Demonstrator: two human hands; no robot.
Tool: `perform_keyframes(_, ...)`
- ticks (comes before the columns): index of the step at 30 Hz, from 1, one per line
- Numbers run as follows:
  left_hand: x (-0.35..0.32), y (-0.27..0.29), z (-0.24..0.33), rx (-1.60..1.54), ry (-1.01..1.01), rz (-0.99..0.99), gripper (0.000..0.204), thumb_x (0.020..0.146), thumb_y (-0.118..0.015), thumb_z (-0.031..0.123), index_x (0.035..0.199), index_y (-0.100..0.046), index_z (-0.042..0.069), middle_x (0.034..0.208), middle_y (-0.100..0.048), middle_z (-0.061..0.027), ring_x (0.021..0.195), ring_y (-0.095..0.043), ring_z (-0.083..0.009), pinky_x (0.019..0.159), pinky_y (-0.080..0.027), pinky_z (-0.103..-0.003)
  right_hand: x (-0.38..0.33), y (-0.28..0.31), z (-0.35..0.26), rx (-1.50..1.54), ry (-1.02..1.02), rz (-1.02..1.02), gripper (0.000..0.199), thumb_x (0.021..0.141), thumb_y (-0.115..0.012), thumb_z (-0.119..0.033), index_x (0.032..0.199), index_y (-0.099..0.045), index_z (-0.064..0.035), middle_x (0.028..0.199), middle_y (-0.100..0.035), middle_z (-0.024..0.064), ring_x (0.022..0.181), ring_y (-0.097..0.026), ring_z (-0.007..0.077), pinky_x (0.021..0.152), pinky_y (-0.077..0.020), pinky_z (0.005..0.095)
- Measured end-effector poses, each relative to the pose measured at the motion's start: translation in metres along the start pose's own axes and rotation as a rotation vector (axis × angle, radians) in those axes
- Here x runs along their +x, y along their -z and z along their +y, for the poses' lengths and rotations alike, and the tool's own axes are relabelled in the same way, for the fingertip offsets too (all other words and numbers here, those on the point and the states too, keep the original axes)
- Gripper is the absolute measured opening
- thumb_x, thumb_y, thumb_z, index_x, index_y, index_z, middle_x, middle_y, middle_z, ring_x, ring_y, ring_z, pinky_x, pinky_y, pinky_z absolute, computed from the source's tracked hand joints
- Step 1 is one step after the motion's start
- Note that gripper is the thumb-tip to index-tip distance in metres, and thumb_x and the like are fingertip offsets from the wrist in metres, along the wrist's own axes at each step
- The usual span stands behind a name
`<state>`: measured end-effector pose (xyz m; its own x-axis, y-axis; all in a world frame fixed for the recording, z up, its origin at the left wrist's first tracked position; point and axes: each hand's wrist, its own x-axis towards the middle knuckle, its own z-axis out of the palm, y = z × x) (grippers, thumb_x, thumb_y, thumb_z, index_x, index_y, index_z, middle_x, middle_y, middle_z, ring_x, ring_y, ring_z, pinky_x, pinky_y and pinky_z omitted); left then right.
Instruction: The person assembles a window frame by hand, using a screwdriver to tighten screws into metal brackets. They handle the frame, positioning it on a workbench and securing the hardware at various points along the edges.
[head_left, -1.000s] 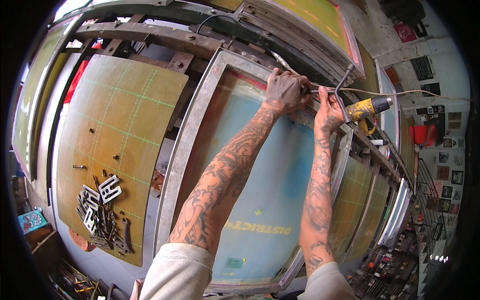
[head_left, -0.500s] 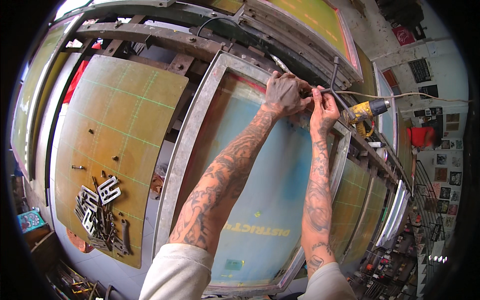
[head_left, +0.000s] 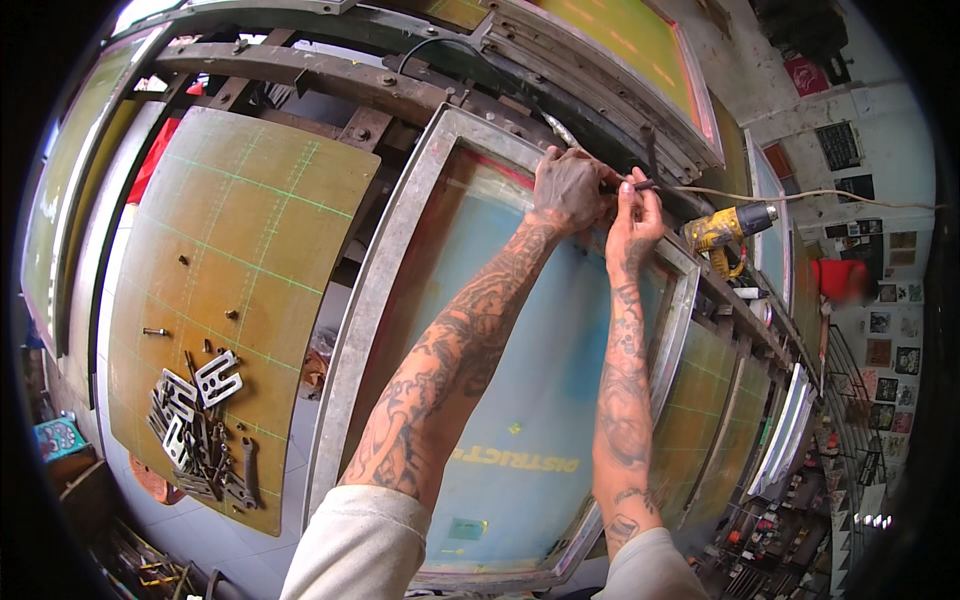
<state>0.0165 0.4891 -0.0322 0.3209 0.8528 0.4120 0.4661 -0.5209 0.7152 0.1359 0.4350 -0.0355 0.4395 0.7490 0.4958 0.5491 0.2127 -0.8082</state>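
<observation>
As the upper-right cranked wrench [head_left: 651, 155] looks stiff, its shaft [head_left: 645, 186] suits my pinching right hand [head_left: 634, 222]; left hand [head_left: 570, 190], I can't tell.

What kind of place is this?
It looks like a screen-printing workshop, probably. There's a big framed blue screen with yellow lettering under the person's arms, a curved-looking board marked with green lines, and a pile of metal parts on that board.
</observation>
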Motion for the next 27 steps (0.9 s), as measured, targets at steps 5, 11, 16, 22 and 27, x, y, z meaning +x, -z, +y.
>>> perform_keyframes(5, 0.0, 0.0, 0.008, 0.13, 0.047, -0.04, 0.03, 0.084, -0.067, 0.049, 0.096, -0.079, 0.024, 0.098, -0.075, 0.0004, 0.105, -0.063, -0.0189, 0.093, -0.04, -0.039, 0.001, 0.002, 0.006, -0.152, -0.048, 0.041, 0.03, 0.097, -0.067, -0.024, 0.111, -0.07, 0.0022, 0.102, -0.066, 0.0122, 0.096, -0.064, 0.0216, 0.089, -0.0521, 0.0339)
perform_keyframes(11, 0.0, -0.001, 0.003, -0.021, 0.02, -0.023, 0.027, 0.084, -0.068, 0.047, 0.097, -0.078, 0.026, 0.096, -0.074, 0.0012, 0.109, -0.061, -0.0188, 0.096, -0.04, -0.039, 0.003, -0.004, 0.004, 0.084, -0.061, 0.104, 0.037, 0.095, -0.068, -0.014, 0.125, -0.059, 0.0048, 0.11, -0.067, 0.0131, 0.101, -0.064, 0.0201, 0.092, -0.0524, 0.0361)
perform_keyframes(16, 0.0, 0.005, 0.008, 0.025, 0.047, -0.089, 0.043, 0.081, -0.071, 0.043, 0.116, -0.068, 0.018, 0.106, -0.073, -0.0006, 0.108, -0.063, -0.0219, 0.101, -0.039, -0.043, 0.006, -0.007, 0.0, 0.075, -0.115, 0.072, 0.026, 0.098, -0.063, -0.013, 0.115, -0.061, 0.0066, 0.111, -0.069, 0.0158, 0.106, -0.065, 0.0206, 0.094, -0.0525, 0.0349)
perform_keyframes(22, 0.002, 0.005, -0.007, -0.039, 0.005, -0.253, 0.094, 0.077, -0.073, 0.037, 0.153, -0.024, 0.012, 0.126, -0.068, -0.0059, 0.118, -0.062, -0.0278, 0.108, -0.034, -0.053, 0.008, -0.002, -0.012, 0.043, -0.076, 0.104, 0.026, 0.105, -0.047, -0.016, 0.118, -0.057, 0.0044, 0.11, -0.071, 0.0137, 0.108, -0.064, 0.019, 0.095, -0.0484, 0.0334)
perform_keyframes(27, 0.001, 0.01, -0.006, -0.088, 0.034, -0.27, 0.099, 0.076, -0.074, 0.034, 0.155, -0.018, 0.012, 0.133, -0.065, -0.0064, 0.122, -0.06, -0.0283, 0.109, -0.032, -0.056, 0.016, 0.007, -0.013, 0.06, -0.02, 0.011, 0.02, 0.105, -0.049, -0.015, 0.112, -0.057, 0.0023, 0.107, -0.072, 0.0128, 0.104, -0.064, 0.0161, 0.094, -0.0485, 0.031)
